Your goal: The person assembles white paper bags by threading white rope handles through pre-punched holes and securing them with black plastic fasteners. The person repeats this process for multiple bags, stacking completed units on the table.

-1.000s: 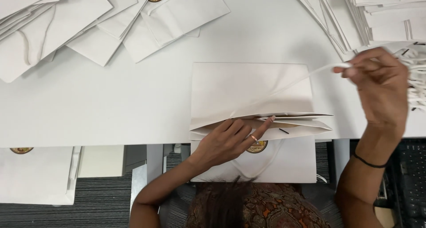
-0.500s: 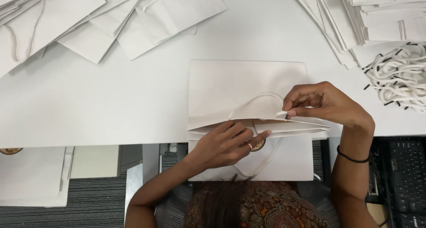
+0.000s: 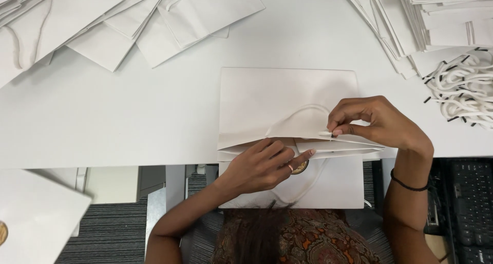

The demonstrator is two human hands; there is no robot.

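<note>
Nearest me, the left hand (image 3: 262,169) presses flat on the white paper bag (image 3: 287,97) at the table (image 3: 128,115) edge, fingers spread inside its open mouth. The right hand (image 3: 375,123) pinches a white cord handle (image 3: 303,112) at the bag's upper flap, seemingly only partly threaded. Beyond lie loose cords (image 3: 462,87) and stacked bags (image 3: 205,12), some already corded.

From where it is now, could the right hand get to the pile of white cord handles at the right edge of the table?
Probably yes. The right hand pinches a cord end at the white paper bag, and only bare table lies between it and the pile of cord handles. It would have to release the cord first.
</note>
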